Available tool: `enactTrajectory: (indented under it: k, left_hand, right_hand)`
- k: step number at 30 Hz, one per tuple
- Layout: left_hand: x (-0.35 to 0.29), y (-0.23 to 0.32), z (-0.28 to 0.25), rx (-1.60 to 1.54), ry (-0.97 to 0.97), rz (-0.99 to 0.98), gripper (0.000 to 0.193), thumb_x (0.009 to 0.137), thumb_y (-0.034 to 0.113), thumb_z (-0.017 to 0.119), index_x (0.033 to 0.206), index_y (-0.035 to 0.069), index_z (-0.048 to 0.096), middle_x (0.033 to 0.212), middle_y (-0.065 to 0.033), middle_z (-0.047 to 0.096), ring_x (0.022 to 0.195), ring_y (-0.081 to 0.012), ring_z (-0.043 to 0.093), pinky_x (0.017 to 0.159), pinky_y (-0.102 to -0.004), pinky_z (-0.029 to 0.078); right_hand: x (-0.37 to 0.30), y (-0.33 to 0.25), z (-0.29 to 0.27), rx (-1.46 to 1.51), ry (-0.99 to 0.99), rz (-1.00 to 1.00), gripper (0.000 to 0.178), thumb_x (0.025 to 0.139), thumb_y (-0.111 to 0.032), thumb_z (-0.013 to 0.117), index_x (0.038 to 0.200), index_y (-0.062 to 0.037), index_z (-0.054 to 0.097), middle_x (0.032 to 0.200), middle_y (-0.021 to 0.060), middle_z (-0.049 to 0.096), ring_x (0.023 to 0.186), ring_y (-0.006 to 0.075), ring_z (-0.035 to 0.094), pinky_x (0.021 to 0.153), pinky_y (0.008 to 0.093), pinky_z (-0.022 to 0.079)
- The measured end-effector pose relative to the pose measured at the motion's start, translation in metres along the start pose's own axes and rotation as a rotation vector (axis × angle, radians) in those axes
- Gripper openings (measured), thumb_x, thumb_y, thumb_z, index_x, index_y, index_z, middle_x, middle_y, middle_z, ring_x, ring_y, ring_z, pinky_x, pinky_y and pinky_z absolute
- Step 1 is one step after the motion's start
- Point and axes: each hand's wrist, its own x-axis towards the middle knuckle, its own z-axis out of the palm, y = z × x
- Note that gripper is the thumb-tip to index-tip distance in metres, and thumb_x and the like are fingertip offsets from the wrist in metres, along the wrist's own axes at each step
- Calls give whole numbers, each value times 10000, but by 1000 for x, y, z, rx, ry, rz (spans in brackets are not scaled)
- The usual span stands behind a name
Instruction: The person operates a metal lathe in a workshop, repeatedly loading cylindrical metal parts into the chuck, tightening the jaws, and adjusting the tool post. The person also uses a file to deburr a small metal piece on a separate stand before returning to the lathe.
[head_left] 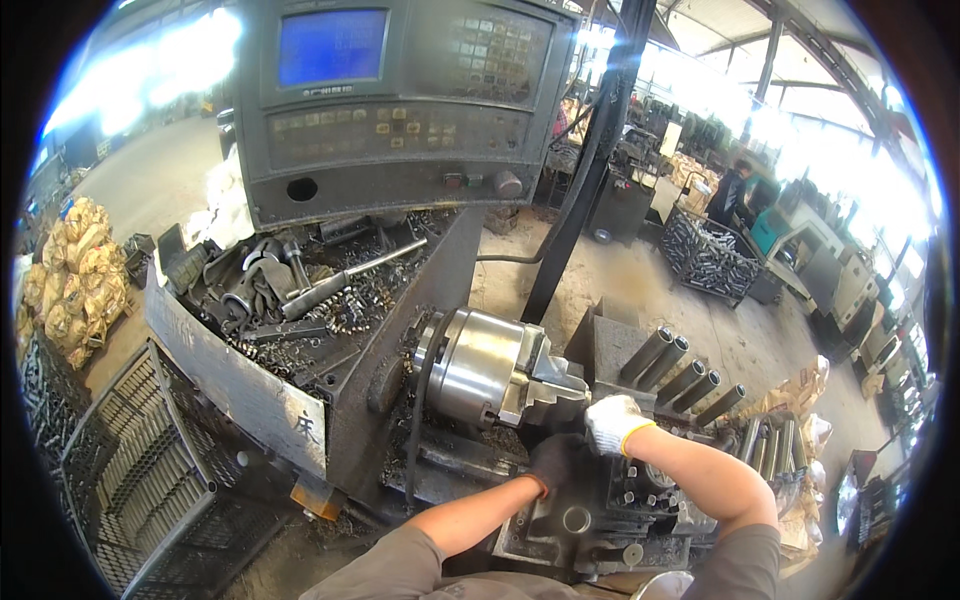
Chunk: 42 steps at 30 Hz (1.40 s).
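Observation:
A shiny metal lathe chuck (478,365) with stepped jaws (550,385) sits in the middle of the machine. At the outer end of the jaws is my right hand (614,424), in a white knit glove with a yellow cuff. Its fingers look curled, and whatever they grip is hidden. My left hand (558,466), in a dark glove with an orange cuff, is low under the jaws beside the tool carriage (575,520). Shadow and the dark glove hide its fingers. Several metal tubes (680,382) stand tilted in a row just beyond my right hand.
A control panel (400,130) with a blue screen overhangs the far side. Left of the chuck, a chip-covered tray (330,345) bears tools and a long metal rod (385,258). A mesh crate (150,490) stands lower left. Another person (730,195) is near a parts bin (708,255) far right.

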Motion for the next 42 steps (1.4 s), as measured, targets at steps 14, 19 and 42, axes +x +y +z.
enactTrajectory:
  k: [14, 19, 42]
  left_hand:
    - [-3, 14, -10, -55, -2, -78, 301, 918, 317, 796, 1127, 100, 806, 1001, -205, 777, 936, -369, 772, 824, -440, 595]
    - [-2, -3, 1, -31, 1, -36, 278, 924, 320, 757, 1086, 100, 807, 1014, -194, 775, 945, -390, 752, 841, -456, 595]
    - [-4, 27, -15, -108, 7, -130, 202, 856, 168, 799, 989, 19, 769, 875, -183, 778, 795, -275, 765, 741, -400, 579]
  right_hand:
    - [-1, 1, 3, 51, 35, 6, 187, 746, -200, 747, 852, -66, 823, 837, 210, 777, 797, 376, 782, 691, 476, 614]
    - [1, 2, 3, 27, 0, -24, 178, 740, -184, 758, 858, -67, 822, 822, 201, 777, 778, 373, 779, 675, 478, 612]
    - [-3, -1, -11, 110, 53, 13, 195, 750, -165, 759, 887, -43, 827, 855, 216, 782, 787, 366, 783, 694, 460, 617]
